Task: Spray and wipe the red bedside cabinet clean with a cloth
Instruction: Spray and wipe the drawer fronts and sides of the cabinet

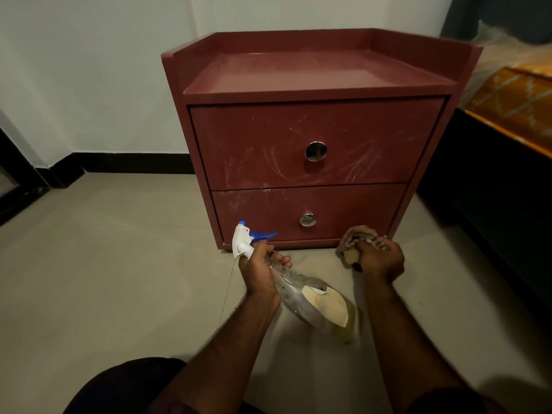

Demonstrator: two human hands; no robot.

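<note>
From my feed, the red bedside cabinet (316,127) stands on the floor (119,264) in the upper middle of the frame, its back towards a pale wall (104,70). Its top is a shallow tray with a raised rim on three sides, and the surface looks dusty. Below it I count two drawers. The upper drawer (254,138) has pale smears and scratch-like streaks across its front, thickest to the right of its round metal knob (315,151). The lower drawer (263,210) shows fainter marks near its upper left corner and has its own knob (308,219).

In the lower centre, the left hand (258,270) holds a clear spray bottle (310,297) by the neck, with the fingers (282,259) curled round it just under the white trigger head (242,240). A blue part juts to the right, towards the cabinet's base. The bottle is tilted, its bottom towards the lower right, and it carries a torn pale label and some yellowish liquid.

The right hand (380,258) is closed tight on a bunched brownish cloth (357,237), just in front of the cabinet's lower right corner. I cannot tell whether the cloth touches the wood.

A bed (522,94) with an orange cover fills the right edge. A dark-clothed knee (125,383) sits at the bottom left.
</note>
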